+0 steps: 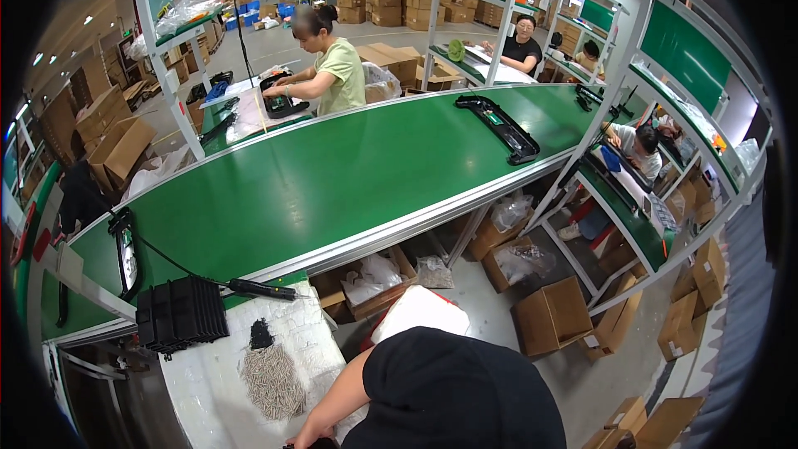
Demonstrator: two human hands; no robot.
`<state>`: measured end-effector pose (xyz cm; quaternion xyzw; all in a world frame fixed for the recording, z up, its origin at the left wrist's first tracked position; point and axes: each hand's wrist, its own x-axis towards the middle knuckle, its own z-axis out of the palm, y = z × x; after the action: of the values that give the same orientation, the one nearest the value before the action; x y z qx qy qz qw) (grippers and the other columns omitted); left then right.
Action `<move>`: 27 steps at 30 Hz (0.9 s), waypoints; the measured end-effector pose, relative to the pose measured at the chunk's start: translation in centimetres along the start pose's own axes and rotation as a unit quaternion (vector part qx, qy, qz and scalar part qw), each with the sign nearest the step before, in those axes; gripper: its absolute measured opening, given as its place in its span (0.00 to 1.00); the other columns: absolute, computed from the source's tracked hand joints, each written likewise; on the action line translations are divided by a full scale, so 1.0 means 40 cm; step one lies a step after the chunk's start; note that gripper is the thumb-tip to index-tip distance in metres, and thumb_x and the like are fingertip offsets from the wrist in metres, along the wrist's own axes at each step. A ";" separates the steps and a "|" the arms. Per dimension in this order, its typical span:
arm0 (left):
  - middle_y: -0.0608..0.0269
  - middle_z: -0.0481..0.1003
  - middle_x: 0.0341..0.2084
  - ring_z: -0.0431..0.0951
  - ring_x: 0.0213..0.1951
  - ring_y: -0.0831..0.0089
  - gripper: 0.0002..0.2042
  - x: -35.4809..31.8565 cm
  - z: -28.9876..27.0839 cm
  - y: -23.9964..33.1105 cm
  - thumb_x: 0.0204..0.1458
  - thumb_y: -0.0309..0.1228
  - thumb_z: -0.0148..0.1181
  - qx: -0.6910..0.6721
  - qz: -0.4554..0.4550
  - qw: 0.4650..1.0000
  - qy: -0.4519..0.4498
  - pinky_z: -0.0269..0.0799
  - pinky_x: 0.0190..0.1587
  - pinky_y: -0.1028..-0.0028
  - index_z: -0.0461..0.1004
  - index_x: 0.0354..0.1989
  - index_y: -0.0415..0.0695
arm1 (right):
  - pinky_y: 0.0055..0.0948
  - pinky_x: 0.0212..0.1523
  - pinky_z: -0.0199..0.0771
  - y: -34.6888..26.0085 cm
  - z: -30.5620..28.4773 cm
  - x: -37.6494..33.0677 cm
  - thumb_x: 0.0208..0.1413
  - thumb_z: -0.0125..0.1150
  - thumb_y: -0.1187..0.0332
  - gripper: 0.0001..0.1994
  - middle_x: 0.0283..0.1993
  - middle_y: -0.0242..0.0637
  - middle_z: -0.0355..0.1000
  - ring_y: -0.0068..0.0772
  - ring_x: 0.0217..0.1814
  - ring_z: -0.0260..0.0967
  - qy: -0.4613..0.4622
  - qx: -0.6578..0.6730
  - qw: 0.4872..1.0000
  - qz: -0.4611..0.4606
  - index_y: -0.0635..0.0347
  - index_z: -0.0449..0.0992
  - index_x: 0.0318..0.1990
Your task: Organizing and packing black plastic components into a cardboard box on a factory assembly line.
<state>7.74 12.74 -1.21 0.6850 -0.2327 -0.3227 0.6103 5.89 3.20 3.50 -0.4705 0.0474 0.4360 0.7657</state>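
Observation:
At the lower edge, my right hand (309, 434) reaches down onto the near end of a white-covered worktable (195, 374). Its fingers are bent round something dark that the frame's edge cuts off, so I cannot make out what it is. My left hand is out of view. Nearest to the right hand lies a heap of small pale metallic pins or screws (273, 382). Next to that heap sits a small pile of black pieces (261, 333). A stack of black plastic trays (181, 314) stands at the table's far left, and a black corded electric screwdriver (262, 288) rests beside it.
A green conveyor belt (332, 175) crosses ahead, bearing a long black housing (500, 129) and another black housing (126, 254) at left. Across it a person in light green (337, 75) handles a black part. Cardboard boxes (553, 316) stand on the floor at right, near metal-framed shelving (615, 91).

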 end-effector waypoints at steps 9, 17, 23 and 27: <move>0.48 0.63 0.51 0.66 0.51 0.59 0.25 -0.006 -0.010 -0.022 0.46 0.29 0.54 0.035 0.036 0.999 -0.017 0.65 0.53 0.62 0.55 0.54 0.43 | 0.42 0.49 0.61 0.039 -0.026 0.051 0.43 0.62 0.58 0.22 0.57 0.41 0.60 0.38 0.55 0.57 -0.070 -0.005 0.996 0.061 0.49 0.68 0.48; 0.50 0.64 0.50 0.66 0.51 0.59 0.24 -0.003 -0.017 -0.036 0.45 0.30 0.54 0.057 0.065 0.996 -0.019 0.65 0.53 0.62 0.58 0.53 0.41 | 0.43 0.53 0.57 0.022 -0.015 0.053 0.38 0.64 0.58 0.34 0.60 0.43 0.55 0.39 0.59 0.52 -0.046 -0.003 0.997 0.068 0.48 0.56 0.55; 0.50 0.65 0.50 0.66 0.51 0.58 0.24 0.027 -0.007 -0.039 0.44 0.31 0.55 0.073 0.090 0.993 -0.016 0.65 0.53 0.61 0.59 0.51 0.40 | 0.43 0.55 0.54 0.005 -0.025 0.041 0.35 0.65 0.58 0.43 0.62 0.44 0.52 0.39 0.62 0.49 -0.027 -0.007 0.997 0.074 0.48 0.48 0.60; 0.51 0.66 0.49 0.66 0.51 0.58 0.24 -0.020 -0.072 -0.064 0.44 0.32 0.55 0.087 0.081 0.992 0.038 0.66 0.53 0.61 0.61 0.51 0.39 | 0.44 0.57 0.52 -0.013 -0.002 0.096 0.32 0.66 0.59 0.49 0.63 0.44 0.49 0.40 0.64 0.46 -0.063 -0.024 0.992 0.108 0.47 0.42 0.64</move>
<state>9.11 15.66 -3.49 0.7261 -0.2917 -0.2246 0.5807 8.67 5.45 1.97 -0.4524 0.0397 0.5461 0.7040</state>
